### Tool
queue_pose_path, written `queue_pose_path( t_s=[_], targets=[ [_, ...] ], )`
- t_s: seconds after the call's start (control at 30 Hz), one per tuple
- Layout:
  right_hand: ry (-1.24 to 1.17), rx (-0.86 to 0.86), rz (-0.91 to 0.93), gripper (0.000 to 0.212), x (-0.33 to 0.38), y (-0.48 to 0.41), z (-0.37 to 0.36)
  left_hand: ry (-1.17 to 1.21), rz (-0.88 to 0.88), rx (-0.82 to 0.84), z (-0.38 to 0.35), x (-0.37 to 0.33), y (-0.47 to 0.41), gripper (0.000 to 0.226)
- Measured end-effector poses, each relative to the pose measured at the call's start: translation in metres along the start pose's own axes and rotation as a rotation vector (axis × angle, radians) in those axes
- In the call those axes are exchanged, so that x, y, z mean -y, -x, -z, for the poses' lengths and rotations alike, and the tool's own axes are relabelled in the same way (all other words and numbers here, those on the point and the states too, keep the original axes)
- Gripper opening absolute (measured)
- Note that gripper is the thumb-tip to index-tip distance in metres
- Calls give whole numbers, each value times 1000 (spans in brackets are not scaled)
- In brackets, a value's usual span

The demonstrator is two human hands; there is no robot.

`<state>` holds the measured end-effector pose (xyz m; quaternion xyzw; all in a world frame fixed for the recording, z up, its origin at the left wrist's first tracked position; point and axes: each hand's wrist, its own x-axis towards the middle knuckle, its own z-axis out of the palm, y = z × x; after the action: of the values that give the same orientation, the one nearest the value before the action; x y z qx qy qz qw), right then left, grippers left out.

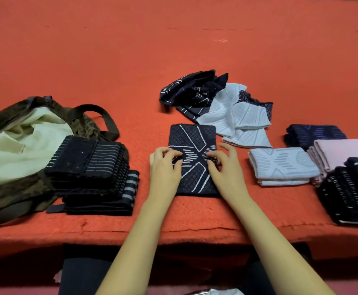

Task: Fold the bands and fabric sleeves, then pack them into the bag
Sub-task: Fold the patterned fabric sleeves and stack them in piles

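A left hand (165,167) and right hand (226,169) pinch the middle of a dark sleeve (193,139), fingers curled onto its fabric. It lies flat right of the bag (14,133), beyond the folded bands (93,167) beside it.

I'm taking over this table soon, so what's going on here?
A person is folding a dark patterned sleeve on the red table, the left hand and right hand pinching its middle. A loose pile waits behind it. Folded stacks sit to the right, and dark bands are stacked by the open bag.
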<state>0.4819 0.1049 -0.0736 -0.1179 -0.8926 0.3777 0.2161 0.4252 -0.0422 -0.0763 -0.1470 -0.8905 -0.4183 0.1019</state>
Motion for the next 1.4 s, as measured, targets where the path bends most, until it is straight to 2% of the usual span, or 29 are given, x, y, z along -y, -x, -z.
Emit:
queue_pose_path(
  t_s=[0.13, 0.2, 0.3, 0.37, 0.43, 0.77, 0.93, 1.03, 1.13, 1.27, 1.4],
  targets=[
    [94, 23, 122, 20, -1, 10, 4, -121, -38, 38, 6, -2, 10, 18],
    [130, 47, 178, 19, -5, 16, 8, -148, -113, 39, 13, 1, 20, 16],
    [107, 125, 244, 16, -7, 26, 14, -57, -270, 192, 27, 7, 32, 23],
    [118, 159, 275, 19, -8, 31, 15, -96, -363, 295, 31, 9, 37, 31],
    [141, 170, 298, 23, -6, 32, 15, -136, -394, 324, 30, 10, 39, 36],
    [151, 258, 379, 33, -6, 33, 16, -79, -402, 238, 29, 10, 38, 27],
    [90, 160, 327, 33, -3, 33, 20, 42, -422, 121, 33, 8, 39, 27],
    [118, 93, 273, 36, 3, 34, 24, 88, -357, 107, 36, 6, 37, 27],
    [146, 139, 208, 41, 9, 21, 27, 43, -167, 174, 37, -1, 25, 24],
    [84, 124, 94, 23, 2, 8, 24, -161, -16, 189, 29, -12, -3, 28],
    [9, 111, -32, 26, -3, 5, 15, -233, 72, 82, 13, -15, -4, 34]
  ],
)
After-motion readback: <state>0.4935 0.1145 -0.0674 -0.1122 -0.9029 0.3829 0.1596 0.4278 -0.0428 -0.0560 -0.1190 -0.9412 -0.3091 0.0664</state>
